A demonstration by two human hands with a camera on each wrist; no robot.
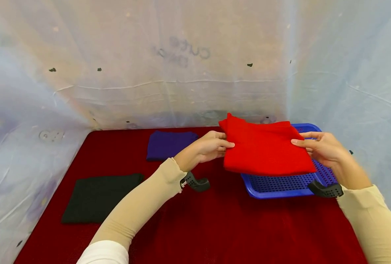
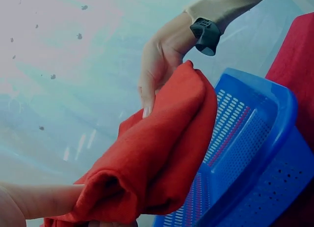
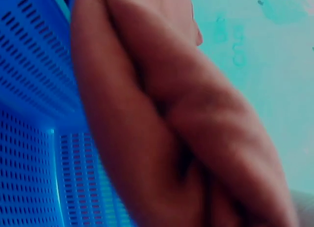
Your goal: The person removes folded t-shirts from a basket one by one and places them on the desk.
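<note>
So you've got the folded red cloth (image 1: 264, 148) up in the air, hanging over the back-left part of the blue perforated basket (image 1: 281, 185), not resting in it. It's folded into a thick rectangle, with the rounded fold edge showing nicely in the left wrist view, where the cloth (image 2: 157, 158) sags a bit in front of the basket (image 2: 260, 138).

Your left hand (image 1: 208, 146) pinches the cloth's left edge, thumb on top and fingers tucked under it. Your right hand (image 1: 318, 146) has the right edge, fingers laid along the top and the thumb side hidden under the fabric, so it's grasping the cloth too. From the left wrist camera you can see that right hand (image 2: 164, 60) gripping the far end, fingertips pressed on the red fabric. The right wrist view is mostly a blurry close-up of the hand with basket mesh (image 3: 34, 114) behind it, so there's not much to read there.

Further out, everything sits on a dark red tablecloth (image 1: 198, 227). A folded purple cloth (image 1: 169, 145) lies flat near the back, just left of your left hand. A folded black cloth (image 1: 101, 198) lies at the front left, well apart from the basket. Pale plastic sheeting (image 1: 182, 66) walls in the table.
</note>
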